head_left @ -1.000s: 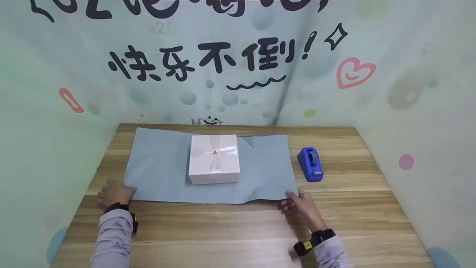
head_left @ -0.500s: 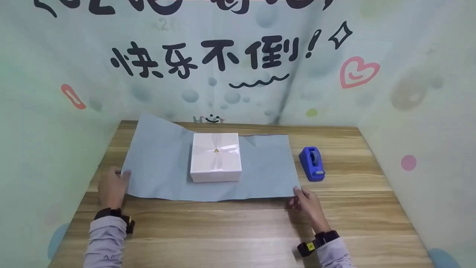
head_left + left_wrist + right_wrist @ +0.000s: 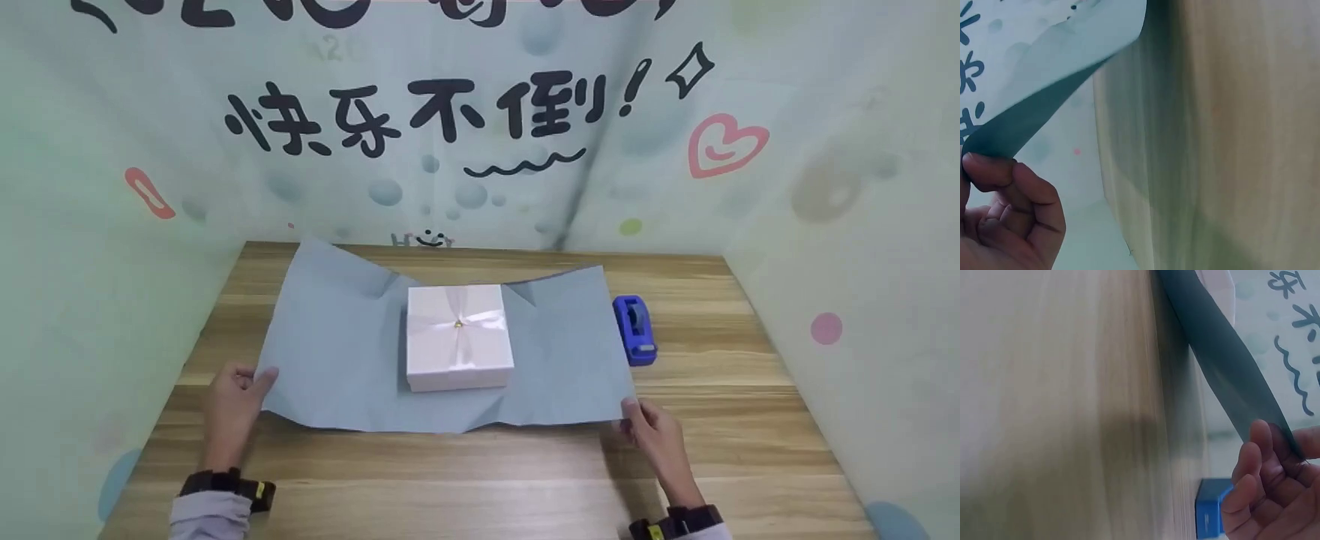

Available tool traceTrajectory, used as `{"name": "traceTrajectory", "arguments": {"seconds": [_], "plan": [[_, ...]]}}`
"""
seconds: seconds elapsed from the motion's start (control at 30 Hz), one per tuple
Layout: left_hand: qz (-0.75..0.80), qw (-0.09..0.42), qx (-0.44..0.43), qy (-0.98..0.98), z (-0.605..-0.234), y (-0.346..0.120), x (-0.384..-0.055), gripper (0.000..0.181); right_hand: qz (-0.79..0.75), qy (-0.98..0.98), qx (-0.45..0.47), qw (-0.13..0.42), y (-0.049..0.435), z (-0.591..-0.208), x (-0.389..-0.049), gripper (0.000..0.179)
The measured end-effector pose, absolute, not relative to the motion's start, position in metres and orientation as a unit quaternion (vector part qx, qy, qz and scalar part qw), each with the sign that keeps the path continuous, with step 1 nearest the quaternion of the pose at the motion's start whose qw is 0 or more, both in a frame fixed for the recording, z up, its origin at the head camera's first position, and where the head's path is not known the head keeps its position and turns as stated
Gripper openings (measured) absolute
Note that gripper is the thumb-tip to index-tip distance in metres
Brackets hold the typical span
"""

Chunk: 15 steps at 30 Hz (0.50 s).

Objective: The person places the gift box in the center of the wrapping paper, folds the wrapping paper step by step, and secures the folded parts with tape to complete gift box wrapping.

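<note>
A sheet of blue-grey wrapping paper lies under a pale pink gift box with a ribbon crossed over its lid. My left hand pinches the paper's near left corner between thumb and fingers. In the left wrist view that hand holds the paper raised off the table. At the near right corner, my right hand pinches the sheet too. The right wrist view shows its thumb and fingers on the lifted edge, the other fingers curled loosely.
A blue tape dispenser stands on the wooden table, right beside the paper's right edge. Printed cloth walls close off the back and both sides. The paper's far left corner rises near the back wall.
Both hands have drawn the paper toward the near edge, the box coming along with it. Its two side ends now lift off the table, and the right edge has come up to the tape dispenser.
</note>
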<state>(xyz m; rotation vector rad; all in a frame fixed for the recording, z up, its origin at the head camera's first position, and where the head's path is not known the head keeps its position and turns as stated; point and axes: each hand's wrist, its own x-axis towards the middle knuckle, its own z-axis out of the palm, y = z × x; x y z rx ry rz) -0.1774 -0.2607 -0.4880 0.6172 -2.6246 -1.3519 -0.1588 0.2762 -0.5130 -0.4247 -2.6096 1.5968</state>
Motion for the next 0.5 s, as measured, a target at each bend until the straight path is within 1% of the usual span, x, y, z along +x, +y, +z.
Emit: {"name": "traceTrajectory", "arguments": {"seconds": [0.2,0.33,0.5], "plan": [[-0.446,-0.006,0.180,-0.876,-0.493,-0.248,-0.153,0.040,0.516,-0.829,-0.216,0.016,0.301,-0.508,-0.132,0.040],[-0.441,-0.049,0.173,-0.879,-0.496,-0.240,-0.139,0.041,0.517,-0.818,-0.253,0.023,0.316,-0.508,-0.114,0.043],[-0.434,-0.072,0.169,-0.882,-0.501,-0.230,-0.125,0.037,0.510,-0.810,-0.286,0.040,0.330,-0.512,-0.099,0.040]]}}
